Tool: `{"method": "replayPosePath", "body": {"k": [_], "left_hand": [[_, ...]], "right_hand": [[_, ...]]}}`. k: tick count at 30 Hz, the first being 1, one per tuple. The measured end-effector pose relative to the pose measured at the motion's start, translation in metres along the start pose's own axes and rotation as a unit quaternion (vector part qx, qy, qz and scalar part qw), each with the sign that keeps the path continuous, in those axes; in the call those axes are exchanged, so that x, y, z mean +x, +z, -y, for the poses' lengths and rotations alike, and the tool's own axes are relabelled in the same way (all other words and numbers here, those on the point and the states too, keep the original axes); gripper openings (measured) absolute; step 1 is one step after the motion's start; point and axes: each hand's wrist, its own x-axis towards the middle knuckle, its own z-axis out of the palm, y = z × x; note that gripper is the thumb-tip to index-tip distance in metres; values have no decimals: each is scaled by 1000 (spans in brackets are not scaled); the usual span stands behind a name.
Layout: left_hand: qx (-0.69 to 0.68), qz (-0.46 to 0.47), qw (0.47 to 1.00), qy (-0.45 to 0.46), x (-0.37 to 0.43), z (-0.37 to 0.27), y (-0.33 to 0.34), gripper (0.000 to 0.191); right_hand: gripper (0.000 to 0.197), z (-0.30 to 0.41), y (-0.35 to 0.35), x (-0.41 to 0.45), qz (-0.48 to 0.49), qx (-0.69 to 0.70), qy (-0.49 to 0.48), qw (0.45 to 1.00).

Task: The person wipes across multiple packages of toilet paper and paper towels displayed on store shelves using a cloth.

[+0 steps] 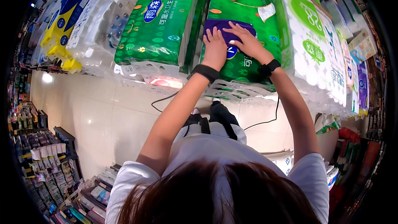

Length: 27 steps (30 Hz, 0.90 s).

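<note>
A folded purple cloth (228,28) lies on a green plastic-wrapped pack of tissue paper (267,40). My left hand (215,48) rests with its palm down at the cloth's left part, fingers slightly apart. Just right of it, my right hand (245,40) lies with spread fingers over the cloth's middle and lower edge. Neither hand is closed around anything. Each wrist wears a black band with a cable hanging from it. Beside this pack, to the left, is another green tissue pack (158,21) with leaf prints.
A white and green pack of paper rolls (307,37) stands at the right. Clear-wrapped rolls (96,25) and a yellow and blue pack (67,18) are at the left. Below them is a tiled floor (102,112). Shelves of small goods (49,155) stand at the lower left.
</note>
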Motion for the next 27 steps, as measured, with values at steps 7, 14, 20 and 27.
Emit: {"method": "replayPosePath", "body": {"k": [7,14,20,27], "left_hand": [[-63,-7,996,64,-77,17,-16,68],[-213,-48,969,116,-111,35,-29,76],[-187,-54,971,139,-125,32,-29,74],[-147,-53,974,165,-122,2,-27,71]], "right_hand": [[48,67,20,-49,-59,-7,15,998],[49,103,38,-73,-102,-16,42,994],[57,119,45,-93,-152,-6,34,988],[60,118,26,-123,-113,-1,65,991]]}}
